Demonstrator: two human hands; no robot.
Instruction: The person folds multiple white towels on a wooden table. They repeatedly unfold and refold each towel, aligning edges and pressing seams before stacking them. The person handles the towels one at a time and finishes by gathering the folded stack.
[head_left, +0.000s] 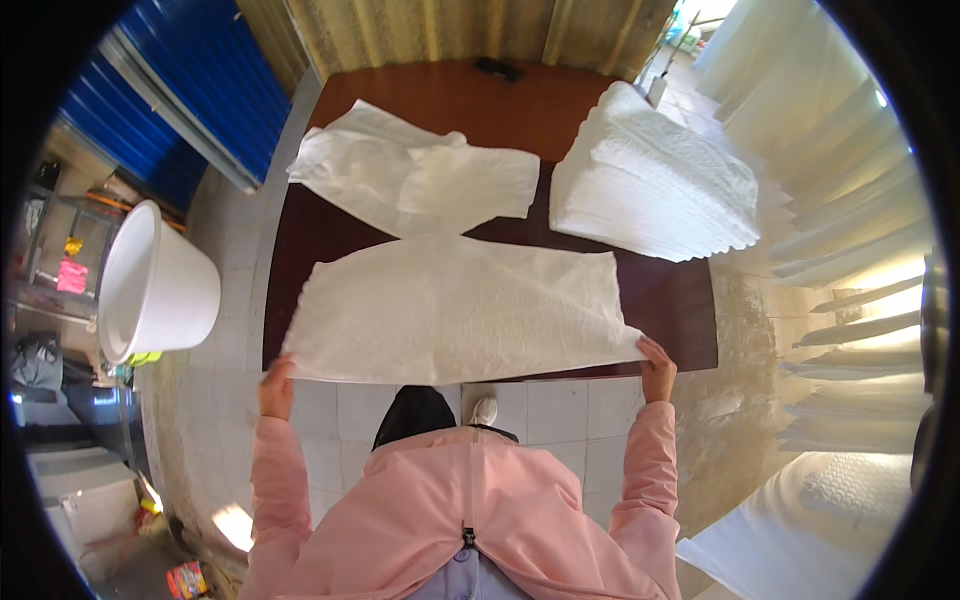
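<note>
A white cloth (457, 307), apparently a towel, is spread along the near side of a dark red-brown table (675, 315). At its near left corner, my left hand (277, 386) pinches the edge. My right hand (657, 367) grips the near right corner, where the fabric is drawn out to a point. Beyond the spread cloth lies a crumpled white cloth (420, 172), partly folded over itself. A tall stack of folded white cloths (652, 180) stands at the table's far right.
A small black object (499, 70) lies at the table's far edge. To the left is a white plastic tub (176, 285), with a cluttered rack (60, 202) behind it. White cloths (840, 187) hang along the right side. White sheeting (810, 525) sits at lower right.
</note>
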